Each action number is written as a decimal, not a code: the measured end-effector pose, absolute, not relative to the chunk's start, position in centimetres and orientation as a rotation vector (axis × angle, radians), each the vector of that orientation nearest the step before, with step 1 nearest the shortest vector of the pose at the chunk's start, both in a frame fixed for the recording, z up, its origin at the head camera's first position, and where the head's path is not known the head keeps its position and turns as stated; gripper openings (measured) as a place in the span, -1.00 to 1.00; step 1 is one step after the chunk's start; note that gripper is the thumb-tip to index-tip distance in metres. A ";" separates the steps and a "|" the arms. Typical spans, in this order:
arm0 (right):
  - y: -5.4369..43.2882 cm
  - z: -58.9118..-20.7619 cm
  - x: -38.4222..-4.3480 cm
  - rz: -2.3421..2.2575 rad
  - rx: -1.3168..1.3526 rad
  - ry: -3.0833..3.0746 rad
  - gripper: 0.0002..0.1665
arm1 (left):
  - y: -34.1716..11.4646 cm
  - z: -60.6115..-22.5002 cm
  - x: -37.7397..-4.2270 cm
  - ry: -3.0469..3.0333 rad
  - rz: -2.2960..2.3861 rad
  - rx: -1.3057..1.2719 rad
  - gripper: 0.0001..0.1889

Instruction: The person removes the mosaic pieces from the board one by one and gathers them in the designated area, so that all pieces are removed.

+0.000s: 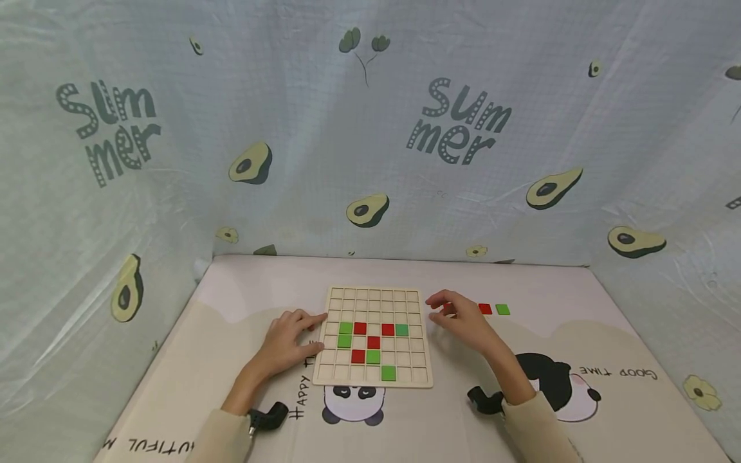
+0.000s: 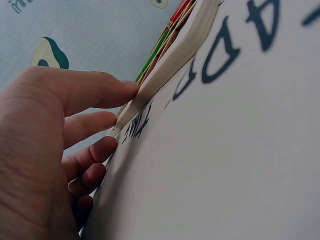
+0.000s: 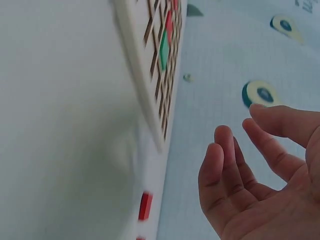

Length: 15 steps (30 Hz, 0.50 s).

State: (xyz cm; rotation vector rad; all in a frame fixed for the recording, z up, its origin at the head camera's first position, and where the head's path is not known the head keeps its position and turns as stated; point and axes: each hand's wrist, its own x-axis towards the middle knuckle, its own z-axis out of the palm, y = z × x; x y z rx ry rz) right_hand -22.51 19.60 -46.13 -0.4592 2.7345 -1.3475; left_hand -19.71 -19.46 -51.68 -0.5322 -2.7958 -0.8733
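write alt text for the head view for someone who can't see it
A gridded board holding red and green tiles lies on a table, a person's left hand touching its left edge and right hand held just off its right edge. More tiles lie near the right hand, with an avocado-print sheet behind.

Left hand point(image 1: 285, 342) spread; right hand point(image 1: 465, 323) hovers (fingers point(image 3: 211, 167) loosely curved).

Pale sheeting point(image 1: 312, 116), printed with avocados point(image 1: 368, 211) and "summer" lettering point(image 1: 453, 143), walls in far, left and right edges of panda-printed tabletop point(image 1: 266, 280); soft light.
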 end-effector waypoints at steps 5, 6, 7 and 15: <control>16.2 -45.8 -22.5 -1.358 -0.558 2.689 -0.67 | -19.5 -51.7 -19.7 -2.790 -0.894 -0.533 -0.40; 15.5 -45.7 -22.5 -1.358 -0.577 2.681 -0.66 | -19.6 -51.7 -19.7 -2.789 -0.895 -0.534 -0.40; 14.9 -45.7 -22.5 -1.355 -0.596 2.673 -0.66 | -19.6 -51.7 -19.7 -2.789 -0.896 -0.535 -0.40; 10.9 -45.8 -23.2 -1.329 -0.720 2.644 -0.66 | -19.5 -51.6 -19.7 -2.799 -0.895 -0.535 -0.40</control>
